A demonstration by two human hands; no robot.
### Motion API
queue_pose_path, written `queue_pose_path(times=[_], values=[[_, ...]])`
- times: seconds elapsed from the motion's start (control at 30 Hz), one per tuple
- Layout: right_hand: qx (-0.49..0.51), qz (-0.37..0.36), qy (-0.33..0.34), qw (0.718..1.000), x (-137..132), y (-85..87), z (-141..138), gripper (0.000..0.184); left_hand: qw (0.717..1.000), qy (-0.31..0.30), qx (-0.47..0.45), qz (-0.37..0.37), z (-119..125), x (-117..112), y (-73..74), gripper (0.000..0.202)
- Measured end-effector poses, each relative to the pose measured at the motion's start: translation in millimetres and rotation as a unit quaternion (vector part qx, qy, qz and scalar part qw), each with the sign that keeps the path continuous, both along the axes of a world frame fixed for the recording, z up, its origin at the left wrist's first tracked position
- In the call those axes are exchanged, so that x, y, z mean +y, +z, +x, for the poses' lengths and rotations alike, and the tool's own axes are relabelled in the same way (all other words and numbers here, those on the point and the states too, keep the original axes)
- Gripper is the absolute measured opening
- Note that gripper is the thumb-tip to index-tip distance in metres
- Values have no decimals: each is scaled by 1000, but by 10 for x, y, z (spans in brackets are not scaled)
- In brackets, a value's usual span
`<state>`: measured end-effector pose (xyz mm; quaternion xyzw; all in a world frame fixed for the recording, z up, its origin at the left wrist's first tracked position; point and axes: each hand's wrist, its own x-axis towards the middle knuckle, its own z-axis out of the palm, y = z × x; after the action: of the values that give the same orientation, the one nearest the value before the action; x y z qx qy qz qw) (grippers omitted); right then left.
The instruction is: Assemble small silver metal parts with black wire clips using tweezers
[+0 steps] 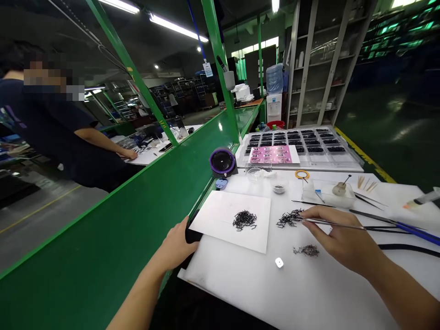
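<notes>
My right hand (338, 233) pinches a pair of metal tweezers (332, 223), whose tips are at a small pile of black bent parts (288, 219) on the white work surface (237, 284). My left hand (177, 245) is at the table's left edge, thumb and fingers around a black object (192, 233) that I cannot make out, partly under a white sheet (220, 206). On that sheet lies a larger heap of similar black bent parts (244, 219). Nearer to me are a scatter of tiny brownish pieces (309, 250) and a small white square piece (279, 262).
A green partition (137, 220) runs along the left; beyond it a co-worker (65, 123) stands at another table. Behind are a compartment tray (309, 160) of black parts, a pink printed sheet (271, 155) and a round purple-rimmed device (222, 161). Blue-handled pliers (412, 230) lie at right.
</notes>
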<state>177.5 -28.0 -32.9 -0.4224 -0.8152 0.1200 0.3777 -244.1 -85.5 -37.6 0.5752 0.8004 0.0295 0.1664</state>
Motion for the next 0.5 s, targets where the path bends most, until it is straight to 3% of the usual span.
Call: queue_pose_path(times=[0.17, 0.4, 0.5], values=[[-5, 27, 3, 1000, -26, -49, 11, 13, 999, 17, 13, -30, 36, 35, 36, 96], [-23, 31, -27, 999, 25, -165, 45, 19, 992, 95, 69, -35, 121, -302, -9, 97], [-31, 54, -33, 998, 15, -147, 45, 22, 991, 102, 73, -33, 115, -325, -5, 95]])
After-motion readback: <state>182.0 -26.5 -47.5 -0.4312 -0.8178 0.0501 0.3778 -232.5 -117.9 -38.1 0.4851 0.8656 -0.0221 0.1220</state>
